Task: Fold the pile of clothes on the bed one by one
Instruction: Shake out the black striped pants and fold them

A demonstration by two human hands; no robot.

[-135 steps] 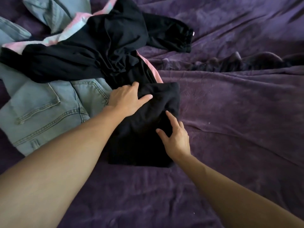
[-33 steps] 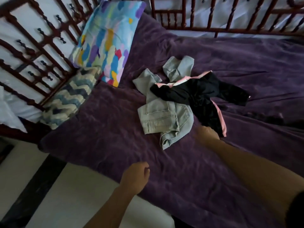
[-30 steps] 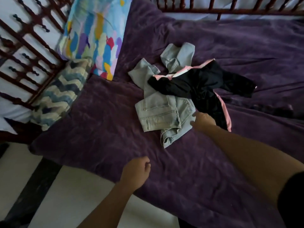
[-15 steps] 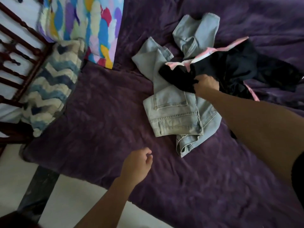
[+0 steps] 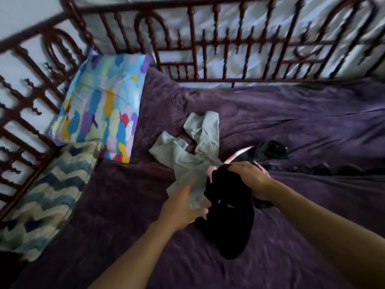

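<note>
Right hand is clamped on the black garment, held up beside the jeans near the middle of the bed. Left hand, blurred, is spread towards it. The jeans could be dragged along if the trailing cloth snags them.

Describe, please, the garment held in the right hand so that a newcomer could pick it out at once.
On the purple bedspread, near its middle, lies a small heap of clothes. The right hand grips the black garment just right of the pale blue jeans; its dark cloth and the pink stripe along its edge set it apart.
</note>
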